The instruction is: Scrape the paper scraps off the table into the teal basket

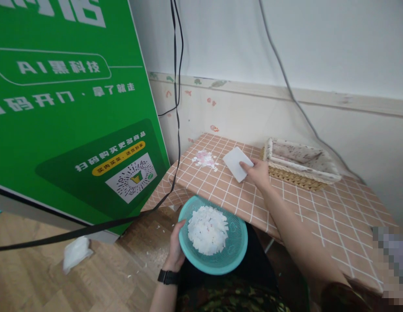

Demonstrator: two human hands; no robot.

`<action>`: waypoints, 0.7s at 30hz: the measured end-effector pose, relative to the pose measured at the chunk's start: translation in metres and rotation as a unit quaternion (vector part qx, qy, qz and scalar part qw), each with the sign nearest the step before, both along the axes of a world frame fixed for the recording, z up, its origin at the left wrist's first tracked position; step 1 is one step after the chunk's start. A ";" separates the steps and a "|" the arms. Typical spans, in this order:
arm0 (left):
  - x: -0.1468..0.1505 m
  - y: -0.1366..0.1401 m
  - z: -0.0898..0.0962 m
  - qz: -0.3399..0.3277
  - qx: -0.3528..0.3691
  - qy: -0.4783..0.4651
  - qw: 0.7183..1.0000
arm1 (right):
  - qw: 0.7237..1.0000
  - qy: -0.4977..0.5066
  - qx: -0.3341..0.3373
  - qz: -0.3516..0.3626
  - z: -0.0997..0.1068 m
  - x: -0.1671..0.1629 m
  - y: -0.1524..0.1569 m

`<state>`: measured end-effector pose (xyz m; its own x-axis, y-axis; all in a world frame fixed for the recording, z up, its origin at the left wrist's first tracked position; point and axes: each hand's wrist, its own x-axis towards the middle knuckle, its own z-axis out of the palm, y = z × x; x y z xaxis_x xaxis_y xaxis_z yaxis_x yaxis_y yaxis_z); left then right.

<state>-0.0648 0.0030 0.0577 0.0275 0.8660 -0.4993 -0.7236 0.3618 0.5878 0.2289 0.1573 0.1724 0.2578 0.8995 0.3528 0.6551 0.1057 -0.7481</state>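
Note:
My left hand (177, 245) is closed on the left rim of a teal plastic basket (237, 255), held below the table edge over my lap. Inside it lies a heap of small white paper scraps (208, 229). Over the table, my right hand (257, 172) pinches a white flat card-like piece (235, 164), thumb on top. Left of that piece, a small pile of white and pink paper scraps (205, 159) is spread on the checked tablecloth (305, 212). The fingers under the white piece are hidden.
A wicker basket with a cloth lining (299, 167) stands against the wall. At left rises a green cabinet (74, 130) with white lettering. A black strap (175, 143) hangs in front. On the wooden floor lie a white plastic packet (76, 253) and paper bits.

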 end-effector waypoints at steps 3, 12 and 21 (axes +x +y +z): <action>0.013 -0.004 -0.014 -0.012 0.004 -0.007 1.000 | 0.998 -0.065 0.004 -0.017 -0.006 -0.026 0.007; 0.013 0.001 -0.027 -0.005 0.020 0.008 1.000 | 0.987 -0.118 -0.034 -0.100 -0.008 -0.017 0.021; 0.014 0.004 -0.037 0.001 0.023 -0.002 1.000 | 0.979 -0.193 0.014 -0.068 0.019 -0.001 0.024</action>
